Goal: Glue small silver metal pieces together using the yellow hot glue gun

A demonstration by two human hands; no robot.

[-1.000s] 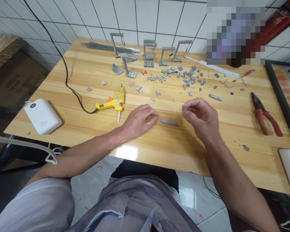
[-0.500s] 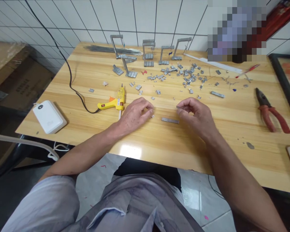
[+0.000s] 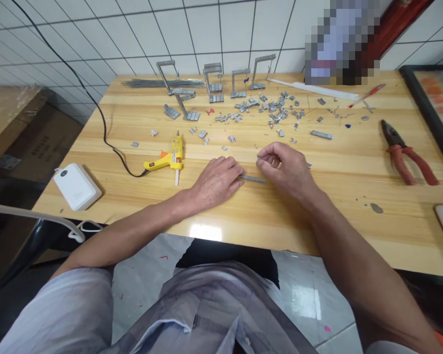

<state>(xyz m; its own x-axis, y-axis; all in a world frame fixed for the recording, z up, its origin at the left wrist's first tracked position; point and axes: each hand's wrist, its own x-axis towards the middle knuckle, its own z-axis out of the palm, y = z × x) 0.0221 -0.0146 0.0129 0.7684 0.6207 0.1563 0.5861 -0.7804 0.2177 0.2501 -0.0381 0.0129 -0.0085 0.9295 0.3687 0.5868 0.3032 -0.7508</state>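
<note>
My left hand (image 3: pixel 218 182) is closed on one end of a thin grey strip (image 3: pixel 254 179), which juts out to the right just above the wooden table (image 3: pixel 162 211) or lies on it; I cannot tell which. To the right of it, my right hand (image 3: pixel 286 167) pinches a small grey piece (image 3: pixel 259 158) between thumb and forefinger, apart from the strip. Left of my left hand lies a yellow glue gun (image 3: pixel 166 160) with a white glue stick at its back. Small grey pieces (image 3: pixel 280 113) are scattered beyond both hands.
Several grey bracket-shaped stands (image 3: pixel 239 82) are at the back, near a bundle of thin wires (image 3: pixel 162 83). Red-handled pliers (image 3: pixel 406 152) and a grey bar (image 3: pixel 321 134) lie to the right. A white power bank (image 3: pixel 77 187) sits left, near the glue gun's black cable (image 3: pixel 105 123).
My left hand has moved right and taken hold of the strip, which lay on the table before. My right hand still pinches the small piece. The view has shifted slightly.
</note>
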